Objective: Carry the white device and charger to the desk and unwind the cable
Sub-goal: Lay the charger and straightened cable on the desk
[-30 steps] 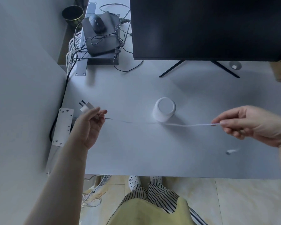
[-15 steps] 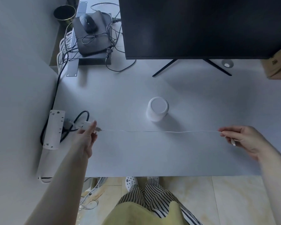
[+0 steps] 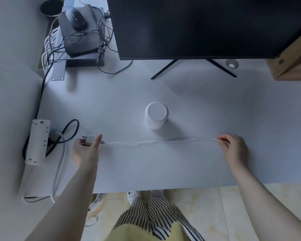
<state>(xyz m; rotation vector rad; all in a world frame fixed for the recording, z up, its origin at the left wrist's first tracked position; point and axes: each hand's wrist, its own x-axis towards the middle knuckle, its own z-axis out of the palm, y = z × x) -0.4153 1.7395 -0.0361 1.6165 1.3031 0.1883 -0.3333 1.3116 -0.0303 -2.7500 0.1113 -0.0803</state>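
A white cylindrical device stands upright in the middle of the white desk. My left hand grips the white charger plug at the desk's left. From it a thin white cable runs almost straight across the desk, passing just in front of the device. My right hand pinches the cable's far end at the right.
A white power strip with a black cord lies at the desk's left edge. A black monitor on thin legs fills the back. A dark box with a mouse and tangled wires sits back left, a cardboard box back right.
The cable has been stretched from a short span into one long line. My right hand slid out to the cable's end and lowered toward the desk. My left hand dropped nearer the power strip.
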